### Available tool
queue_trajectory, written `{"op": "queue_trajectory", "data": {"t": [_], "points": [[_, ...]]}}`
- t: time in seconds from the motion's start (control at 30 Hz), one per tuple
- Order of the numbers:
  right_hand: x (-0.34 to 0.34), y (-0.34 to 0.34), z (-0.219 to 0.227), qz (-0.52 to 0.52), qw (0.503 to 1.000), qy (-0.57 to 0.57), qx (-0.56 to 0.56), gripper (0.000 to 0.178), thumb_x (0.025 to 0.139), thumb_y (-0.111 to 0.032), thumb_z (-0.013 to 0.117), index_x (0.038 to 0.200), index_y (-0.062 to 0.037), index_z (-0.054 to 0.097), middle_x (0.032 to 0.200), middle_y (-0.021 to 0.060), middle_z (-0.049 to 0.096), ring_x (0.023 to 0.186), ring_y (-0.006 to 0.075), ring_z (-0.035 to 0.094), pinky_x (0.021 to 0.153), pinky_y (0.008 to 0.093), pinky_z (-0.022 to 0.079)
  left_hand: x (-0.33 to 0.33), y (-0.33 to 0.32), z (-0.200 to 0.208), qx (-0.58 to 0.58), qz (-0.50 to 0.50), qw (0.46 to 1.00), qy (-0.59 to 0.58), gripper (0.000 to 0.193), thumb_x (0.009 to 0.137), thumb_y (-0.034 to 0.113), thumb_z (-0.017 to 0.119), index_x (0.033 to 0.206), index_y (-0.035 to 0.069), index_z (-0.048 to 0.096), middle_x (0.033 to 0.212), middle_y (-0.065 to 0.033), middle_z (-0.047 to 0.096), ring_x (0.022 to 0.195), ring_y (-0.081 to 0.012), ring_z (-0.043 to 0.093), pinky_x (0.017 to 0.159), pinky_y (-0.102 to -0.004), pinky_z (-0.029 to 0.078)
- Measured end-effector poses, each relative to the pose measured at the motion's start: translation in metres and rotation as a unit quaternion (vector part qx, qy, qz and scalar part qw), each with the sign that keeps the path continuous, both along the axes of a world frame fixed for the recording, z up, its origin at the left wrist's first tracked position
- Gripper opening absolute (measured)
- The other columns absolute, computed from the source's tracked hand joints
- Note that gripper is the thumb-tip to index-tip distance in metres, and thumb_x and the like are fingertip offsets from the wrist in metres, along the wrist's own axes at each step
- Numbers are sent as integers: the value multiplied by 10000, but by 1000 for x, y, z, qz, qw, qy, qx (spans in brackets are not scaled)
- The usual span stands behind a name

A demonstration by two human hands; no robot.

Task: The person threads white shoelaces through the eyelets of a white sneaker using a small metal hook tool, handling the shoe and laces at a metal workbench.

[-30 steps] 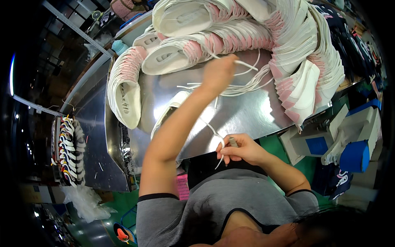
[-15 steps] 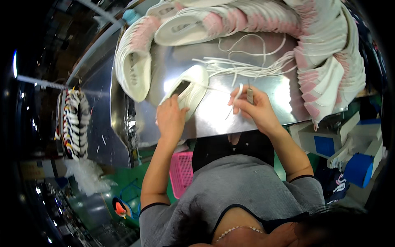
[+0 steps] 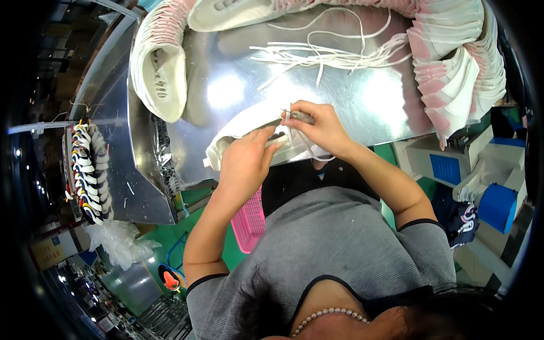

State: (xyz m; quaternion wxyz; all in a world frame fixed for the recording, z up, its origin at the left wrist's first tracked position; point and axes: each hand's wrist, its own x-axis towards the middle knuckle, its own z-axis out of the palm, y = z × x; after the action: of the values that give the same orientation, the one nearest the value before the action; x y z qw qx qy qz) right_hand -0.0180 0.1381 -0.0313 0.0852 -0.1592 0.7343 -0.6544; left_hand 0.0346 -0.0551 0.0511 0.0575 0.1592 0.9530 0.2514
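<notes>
A white shoe upper (image 3: 243, 122) lies tilted near the front edge of the metal table. My left hand (image 3: 245, 161) grips its near side, with the fingers reaching into the shoe's opening. Between the fingers of my right hand (image 3: 324, 129) is an awl-like tool (image 3: 303, 117) with a short handle and a thin metal tip pointing left over the shoe. A white shoelace (image 3: 309, 150) runs down from the shoe near my right fingertips and curves rightward below that hand. Where the tip meets the shoe is too small to make out.
Loose white shoelaces (image 3: 340, 59) lie across the shiny tabletop (image 3: 226, 62). Nested white-and-pink shoe uppers (image 3: 161, 73) stand at the left, with more (image 3: 453, 73) at the right. A pink basket (image 3: 249, 221) sits below the table; blue-and-grey bins (image 3: 445, 167) stand to the right.
The shoe upper has been turned more sideways and drawn toward the table's front edge. My right hand has come left to the shoe, and its tool now points left instead of up.
</notes>
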Motion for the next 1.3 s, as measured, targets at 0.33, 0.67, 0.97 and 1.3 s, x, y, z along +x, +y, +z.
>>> {"op": "queue_trajectory", "data": {"t": [0.33, 0.67, 0.97, 1.3], "points": [[4, -3, 9, -51, 998, -7, -36, 257, 923, -110, 707, 1156, -23, 644, 989, 76, 723, 857, 135, 700, 797, 279, 539, -21, 17, -28, 9, 95, 994, -42, 229, 907, 258, 720, 959, 35, 739, 806, -111, 729, 728, -230, 701, 686, -337, 521], [48, 27, 17, 4, 993, -27, 112, 149, 973, -166, 611, 1012, -32, 560, 825, 164, 677, 792, 361, 677, 704, 440, 509, -26, 14, -28, 109, 116, 981, -113, 163, 900, 132, 710, 859, -24, 685, 662, -21, 591, 638, -67, 506, 609, -254, 433], [45, 17, 18, 3, 961, 61, 268, 125, 967, -117, 608, 1004, -16, 544, 897, 163, 672, 734, 344, 662, 634, 426, 504, -21, 13, -34, 139, 57, 983, -104, 148, 845, 108, 728, 930, -7, 689, 829, -136, 697, 751, -262, 687, 699, -357, 518], [56, 63, 46, 18, 971, -69, 229, 241, 933, -196, 675, 1136, -72, 634, 885, 132, 695, 797, 286, 692, 726, 385, 535, 14, 5, -33, -4, 23, 995, 99, 199, 812, -7, 730, 997, 33, 670, 847, -111, 685, 774, -312, 675, 683, -394, 518]]}}
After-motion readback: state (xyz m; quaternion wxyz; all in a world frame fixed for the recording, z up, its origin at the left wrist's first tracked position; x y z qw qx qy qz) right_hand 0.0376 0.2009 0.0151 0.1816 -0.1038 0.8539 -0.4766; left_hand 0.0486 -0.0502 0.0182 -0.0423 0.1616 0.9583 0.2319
